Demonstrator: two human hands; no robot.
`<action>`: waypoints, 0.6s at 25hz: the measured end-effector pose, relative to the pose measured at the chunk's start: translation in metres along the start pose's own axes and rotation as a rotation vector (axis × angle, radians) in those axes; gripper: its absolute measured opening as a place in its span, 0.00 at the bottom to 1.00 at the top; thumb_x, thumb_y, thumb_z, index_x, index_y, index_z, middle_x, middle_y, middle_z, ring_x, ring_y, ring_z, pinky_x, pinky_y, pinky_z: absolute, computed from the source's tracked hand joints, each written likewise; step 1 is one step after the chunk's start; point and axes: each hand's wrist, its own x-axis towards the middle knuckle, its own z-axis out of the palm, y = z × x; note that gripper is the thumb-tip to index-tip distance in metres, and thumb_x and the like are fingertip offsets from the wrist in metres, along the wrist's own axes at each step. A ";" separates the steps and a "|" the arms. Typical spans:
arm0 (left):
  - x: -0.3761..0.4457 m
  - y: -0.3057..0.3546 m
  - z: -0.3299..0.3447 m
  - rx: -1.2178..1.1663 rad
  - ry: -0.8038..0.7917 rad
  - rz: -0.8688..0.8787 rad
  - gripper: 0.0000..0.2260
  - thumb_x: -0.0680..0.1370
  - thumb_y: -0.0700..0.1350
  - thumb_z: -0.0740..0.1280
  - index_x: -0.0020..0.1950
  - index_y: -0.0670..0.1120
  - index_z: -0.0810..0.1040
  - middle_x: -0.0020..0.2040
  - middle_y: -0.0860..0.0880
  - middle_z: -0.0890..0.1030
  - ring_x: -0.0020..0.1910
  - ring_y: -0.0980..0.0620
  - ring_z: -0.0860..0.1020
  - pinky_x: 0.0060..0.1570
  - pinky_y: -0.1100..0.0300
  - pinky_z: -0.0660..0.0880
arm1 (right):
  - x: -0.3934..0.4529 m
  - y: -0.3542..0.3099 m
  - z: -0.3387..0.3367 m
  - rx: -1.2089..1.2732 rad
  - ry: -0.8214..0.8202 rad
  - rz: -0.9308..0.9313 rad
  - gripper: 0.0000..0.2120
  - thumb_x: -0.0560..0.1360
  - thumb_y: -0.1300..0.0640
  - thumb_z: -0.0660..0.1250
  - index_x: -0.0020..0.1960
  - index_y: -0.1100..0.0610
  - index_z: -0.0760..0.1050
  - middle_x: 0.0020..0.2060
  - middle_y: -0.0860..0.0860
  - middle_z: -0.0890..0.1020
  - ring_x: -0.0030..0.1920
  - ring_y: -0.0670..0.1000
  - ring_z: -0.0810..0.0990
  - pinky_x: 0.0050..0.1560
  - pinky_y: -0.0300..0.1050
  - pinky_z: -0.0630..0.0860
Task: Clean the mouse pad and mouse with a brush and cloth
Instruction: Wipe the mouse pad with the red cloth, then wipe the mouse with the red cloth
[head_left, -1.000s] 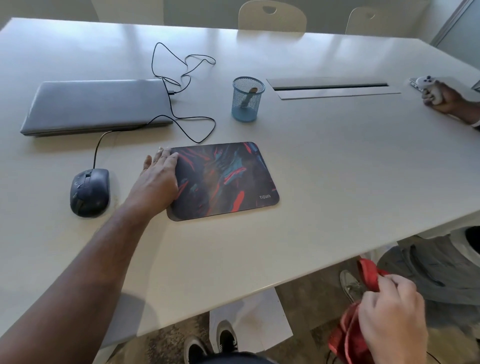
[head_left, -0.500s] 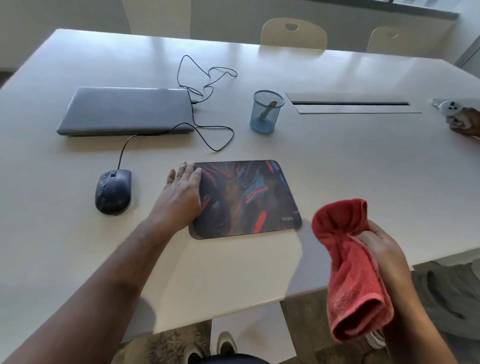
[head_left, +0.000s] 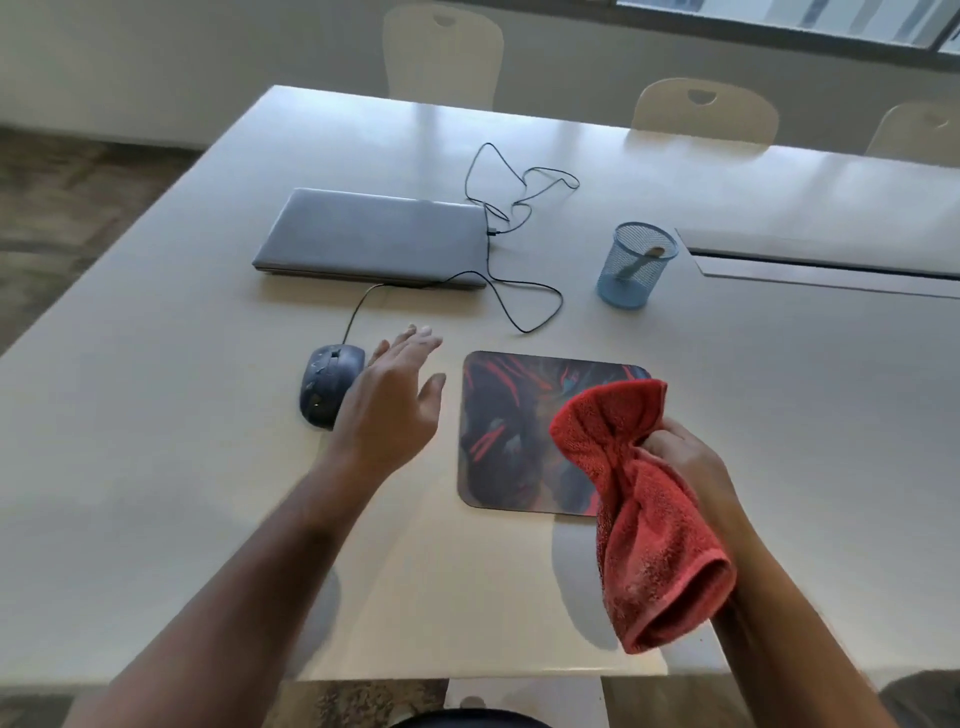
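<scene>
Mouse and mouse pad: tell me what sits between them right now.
In the head view, the open left hand fills the gap between the mouse and the mouse pad, with bare table beneath; whether it touches either is unclear.

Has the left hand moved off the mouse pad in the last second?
Yes. The left hand has left the mouse pad and shifted leftward; it is now beside the mouse, fingers spread.
</scene>
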 end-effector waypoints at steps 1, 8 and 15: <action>-0.003 -0.004 -0.009 0.004 0.069 -0.014 0.21 0.77 0.41 0.70 0.70 0.42 0.75 0.70 0.45 0.77 0.72 0.50 0.71 0.72 0.56 0.66 | 0.006 -0.004 0.013 -0.007 -0.046 -0.030 0.14 0.79 0.71 0.60 0.44 0.59 0.81 0.27 0.49 0.77 0.22 0.43 0.73 0.23 0.32 0.70; -0.032 -0.056 -0.060 -0.104 0.016 -0.296 0.45 0.68 0.61 0.77 0.79 0.53 0.59 0.77 0.49 0.66 0.76 0.51 0.63 0.70 0.54 0.65 | 0.044 -0.044 0.120 0.182 -0.286 0.035 0.19 0.82 0.60 0.63 0.34 0.56 0.80 0.28 0.51 0.81 0.29 0.49 0.80 0.33 0.43 0.79; -0.039 -0.083 -0.069 -0.058 -0.158 -0.370 0.60 0.61 0.63 0.80 0.81 0.46 0.49 0.74 0.49 0.65 0.73 0.51 0.64 0.70 0.57 0.64 | 0.076 -0.060 0.213 0.038 -0.550 -0.136 0.10 0.77 0.67 0.73 0.58 0.62 0.82 0.45 0.58 0.87 0.35 0.50 0.86 0.37 0.42 0.84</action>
